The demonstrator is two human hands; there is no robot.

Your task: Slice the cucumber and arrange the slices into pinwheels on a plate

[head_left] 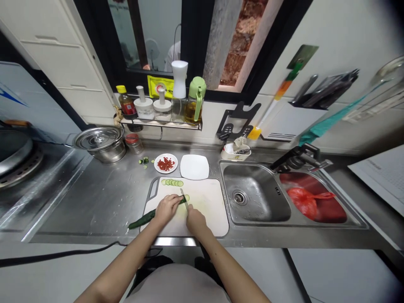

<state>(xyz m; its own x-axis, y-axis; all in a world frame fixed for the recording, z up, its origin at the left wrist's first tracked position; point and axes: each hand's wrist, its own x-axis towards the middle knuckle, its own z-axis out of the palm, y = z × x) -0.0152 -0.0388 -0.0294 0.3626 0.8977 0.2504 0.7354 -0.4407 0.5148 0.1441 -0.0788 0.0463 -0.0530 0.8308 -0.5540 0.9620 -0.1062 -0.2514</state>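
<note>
A long dark green cucumber [143, 219] lies slantwise over the white cutting board [214, 206], its far end sticking out past the board's left edge. My left hand [167, 209] is closed over the cucumber near its cut end. In my right hand [195, 219] is a knife [184, 198], its fingers wrapped round the handle. The blade stands at the cucumber's cut end, with a pale round slice [187, 197] just right of it. A row of several overlapping cucumber slices [172, 182] rests at the board's upper left.
Behind the board are a white square plate [194, 167] and a small plate of chopped red pieces [166, 163]. Cucumber scraps [144, 160] lie beside a lidded steel pot [107, 145]. To the right is a double sink [255, 191] with a red plastic bag [303, 203]. Bottles [127, 101] line a shelf.
</note>
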